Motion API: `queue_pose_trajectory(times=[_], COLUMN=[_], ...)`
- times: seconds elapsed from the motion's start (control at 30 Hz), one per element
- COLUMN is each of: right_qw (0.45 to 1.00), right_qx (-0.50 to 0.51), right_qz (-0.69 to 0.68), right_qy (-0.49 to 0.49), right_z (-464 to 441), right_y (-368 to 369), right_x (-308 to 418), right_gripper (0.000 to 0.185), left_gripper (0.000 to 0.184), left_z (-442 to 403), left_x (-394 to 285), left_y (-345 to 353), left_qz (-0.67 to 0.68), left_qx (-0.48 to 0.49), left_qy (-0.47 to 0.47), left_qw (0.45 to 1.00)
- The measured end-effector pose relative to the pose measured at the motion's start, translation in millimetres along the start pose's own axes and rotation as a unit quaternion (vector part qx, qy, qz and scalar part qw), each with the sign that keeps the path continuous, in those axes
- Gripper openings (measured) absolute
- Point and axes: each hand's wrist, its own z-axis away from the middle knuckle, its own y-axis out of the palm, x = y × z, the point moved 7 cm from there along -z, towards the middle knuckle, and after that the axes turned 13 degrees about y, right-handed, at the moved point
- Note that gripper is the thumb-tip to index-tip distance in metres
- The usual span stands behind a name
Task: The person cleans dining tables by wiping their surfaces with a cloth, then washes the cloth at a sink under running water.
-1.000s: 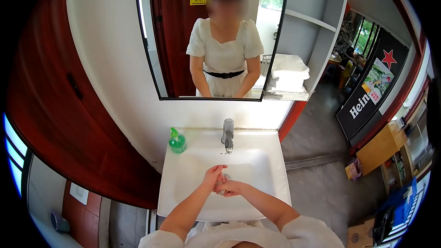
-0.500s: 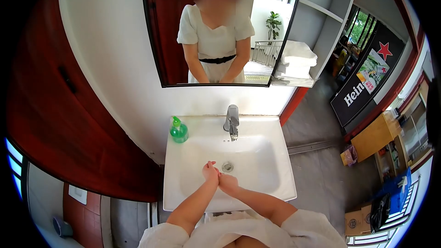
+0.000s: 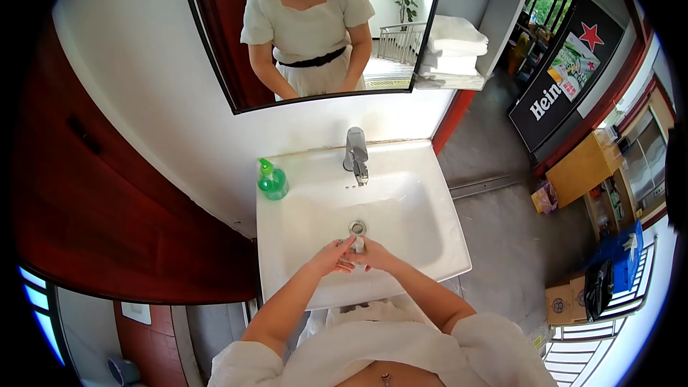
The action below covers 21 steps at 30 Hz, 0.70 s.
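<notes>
My left hand [image 3: 332,256] and my right hand [image 3: 374,252] meet over the front part of the white washbasin [image 3: 276,244], just below the drain [image 3: 357,228]. The palms face each other and the fingertips come close together. On both hands the fingers are partly spread and bent. Between them shows a small whitish patch that looks like lather; I cannot make it out surely. Behind the hands, the chrome faucet [image 3: 355,150] stands at the back rim, with no water visible from its spout. A green pump soap bottle [image 3: 273,181] stands upright on the rim's left corner.
A black-framed mirror [image 3: 390,93] hangs above the basin. Right of it, folded white towels [image 3: 453,46] lie on a shelf. A dark red door [image 3: 129,201] is at the left. Cardboard boxes [image 3: 566,302] and a black bag [image 3: 599,290] stand on the floor at the right.
My hands were clasped with the fingers pressed together; now they have parted somewhat, and the whitish patch shows between them. The view has tilted downward, so the mirror and basin sit higher.
</notes>
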Motion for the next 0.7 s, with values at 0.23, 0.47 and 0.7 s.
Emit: queue_pose_trajectory(times=[0.23, 0.47, 0.7], right_qw=[0.934, 0.904, 0.909], right_qx=[-0.036, -0.119, -0.058], right_qz=[-0.332, -0.408, -0.406], right_qy=[0.128, -0.042, -0.079], right_z=[-4.8, 20.6, 31.6], right_y=[-29.9, -63.4, -83.7], right_x=[-43.1, 21.4, 43.4], right_gripper=[0.028, 0.019, 0.023], left_gripper=[0.031, 0.038, 0.022], left_z=[2.5, 34.1, 15.3], left_x=[-34.0, -77.2, -75.7], left_y=[0.2, 2.6, -3.1], left_qz=[0.03, 0.036, -0.175], left_qx=[0.023, -0.036, -0.003], left_qy=[0.209, 0.311, 0.288], left_qw=[0.977, 0.949, 0.942])
